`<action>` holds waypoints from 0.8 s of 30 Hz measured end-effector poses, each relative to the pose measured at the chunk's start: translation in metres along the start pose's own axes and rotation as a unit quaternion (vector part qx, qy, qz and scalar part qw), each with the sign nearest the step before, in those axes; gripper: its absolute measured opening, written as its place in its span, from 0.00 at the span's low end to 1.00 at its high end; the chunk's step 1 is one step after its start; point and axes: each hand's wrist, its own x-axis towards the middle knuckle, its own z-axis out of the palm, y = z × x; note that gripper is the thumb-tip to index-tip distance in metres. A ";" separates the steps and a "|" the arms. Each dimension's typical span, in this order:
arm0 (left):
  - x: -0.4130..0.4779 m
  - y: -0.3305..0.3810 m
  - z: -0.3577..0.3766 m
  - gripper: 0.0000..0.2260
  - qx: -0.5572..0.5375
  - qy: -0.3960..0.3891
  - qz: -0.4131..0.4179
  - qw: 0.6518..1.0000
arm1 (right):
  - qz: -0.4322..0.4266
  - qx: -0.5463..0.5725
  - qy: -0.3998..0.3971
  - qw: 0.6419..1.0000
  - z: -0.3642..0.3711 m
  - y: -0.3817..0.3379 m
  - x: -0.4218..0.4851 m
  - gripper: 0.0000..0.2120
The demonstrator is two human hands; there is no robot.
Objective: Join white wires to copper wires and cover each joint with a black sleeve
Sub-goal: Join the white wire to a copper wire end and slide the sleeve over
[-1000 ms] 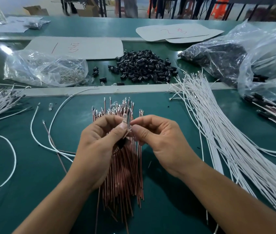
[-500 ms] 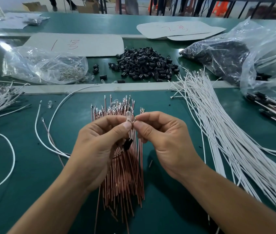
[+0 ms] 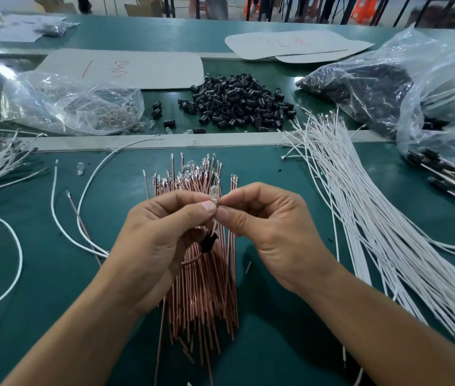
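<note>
Between left hand [image 3: 162, 240] and right hand [image 3: 273, 232], fingertips [image 3: 209, 209] hide bulb [image 3: 214, 190] base.

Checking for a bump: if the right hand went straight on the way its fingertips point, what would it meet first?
The left hand, at its thumb tip: the right hand points leftward at it, both pinching the bulb-tipped wire, almost touching. Nothing else seems between, though depth is unclear.

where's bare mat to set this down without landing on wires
Bare green mat lies between the copper wire bundle and the white wire bundle, beyond the right hand, and near left between the left forearm and the looped white wire. Farther back it is crowded: black sleeves, plastic bags.
</note>
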 end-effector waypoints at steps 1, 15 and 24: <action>0.000 0.001 -0.001 0.06 0.009 -0.005 -0.004 1.000 | 0.004 -0.005 -0.005 1.000 -0.001 0.000 0.000 0.08; 0.004 0.009 -0.017 0.09 0.169 -0.070 -0.083 0.980 | 0.084 -0.138 -0.109 0.981 -0.015 -0.010 0.005 0.18; 0.005 0.009 -0.022 0.09 0.201 -0.099 -0.101 0.969 | 0.045 -0.260 -0.138 0.955 -0.017 -0.008 0.001 0.10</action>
